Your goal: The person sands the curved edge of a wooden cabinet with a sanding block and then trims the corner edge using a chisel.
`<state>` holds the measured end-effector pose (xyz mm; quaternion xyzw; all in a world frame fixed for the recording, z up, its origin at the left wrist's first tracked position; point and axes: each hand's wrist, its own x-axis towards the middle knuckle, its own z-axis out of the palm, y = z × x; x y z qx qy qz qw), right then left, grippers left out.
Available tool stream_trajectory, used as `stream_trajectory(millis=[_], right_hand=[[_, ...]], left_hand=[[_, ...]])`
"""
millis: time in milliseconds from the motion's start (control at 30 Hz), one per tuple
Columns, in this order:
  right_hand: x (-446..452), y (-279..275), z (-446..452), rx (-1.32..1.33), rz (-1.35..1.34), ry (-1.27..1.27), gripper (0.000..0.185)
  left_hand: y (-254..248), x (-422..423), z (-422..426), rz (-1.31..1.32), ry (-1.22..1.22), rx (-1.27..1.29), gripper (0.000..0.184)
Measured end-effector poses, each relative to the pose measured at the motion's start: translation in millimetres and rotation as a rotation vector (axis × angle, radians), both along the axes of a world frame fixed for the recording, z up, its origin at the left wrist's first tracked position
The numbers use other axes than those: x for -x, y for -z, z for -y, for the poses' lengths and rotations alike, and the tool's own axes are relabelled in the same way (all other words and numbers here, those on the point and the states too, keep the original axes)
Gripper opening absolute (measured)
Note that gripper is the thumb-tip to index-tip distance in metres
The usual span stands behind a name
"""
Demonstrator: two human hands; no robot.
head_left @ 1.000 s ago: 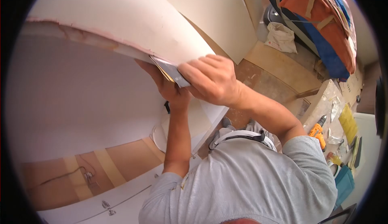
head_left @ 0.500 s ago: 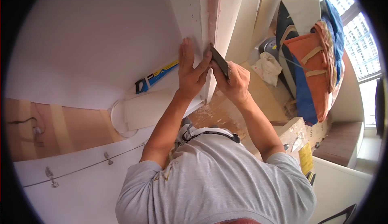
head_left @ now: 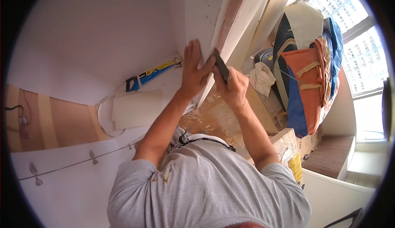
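My right hand (head_left: 233,86) is closed around a dark flat bar-shaped tool (head_left: 221,66). The tool lies slantwise at the exposed edge of a white panel (head_left: 205,20). Its exact kind I cannot tell. Fingers stretched up, my left hand (head_left: 194,69) rests against the panel's face, and its thumb reaches across to the tool's upper end. A raw pinkish strip (head_left: 230,20) runs along the panel edge above the tool. Left of my left hand lies a handsaw (head_left: 150,75) with a blue-and-black handle and a yellow blade cover.
White board pieces (head_left: 138,109) lie below the saw. Dusty brown flooring (head_left: 216,108) shows between my arms. To the right are a white cloth bag (head_left: 262,79), a leaning pile with an orange bag (head_left: 303,69), and windows (head_left: 362,59). A rod with hooks (head_left: 94,157) crosses the lower left.
The head view has shifted, so the saw and bags appear further left and lower. My right hand and the tool have slid slightly down along the panel edge; my left hand stays against the panel.
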<state>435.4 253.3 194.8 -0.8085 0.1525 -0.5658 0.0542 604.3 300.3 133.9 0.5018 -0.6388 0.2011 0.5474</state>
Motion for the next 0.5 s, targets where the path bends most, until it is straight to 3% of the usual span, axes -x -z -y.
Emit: stream_trajectory(millis=[67,133,300,367,433,500], right_hand=[[7,17,-5,-0.139,-0.141,0.012,0.017],[2,3,0,-0.094,-0.055,-0.009,0.016],[-11,-98,8,0.059,0.154,-0.033,0.017],[-14,-110,13,0.054,0.175,-0.026,0.017],[-14,-99,14,0.058,0.165,-0.029,0.016],[-6,-63,17,0.085,0.079,0.01,0.015]], left_hand=[[15,8,-6,-0.053,-0.005,-0.069,0.053],[2,10,-3,-0.045,-0.017,-0.046,0.054],[-117,7,16,-0.016,-0.002,0.118,0.056],[-136,1,19,0.002,0.017,0.135,0.055],[-130,-3,21,0.031,0.039,0.159,0.054],[-87,-5,20,0.044,0.017,0.089,0.053]])
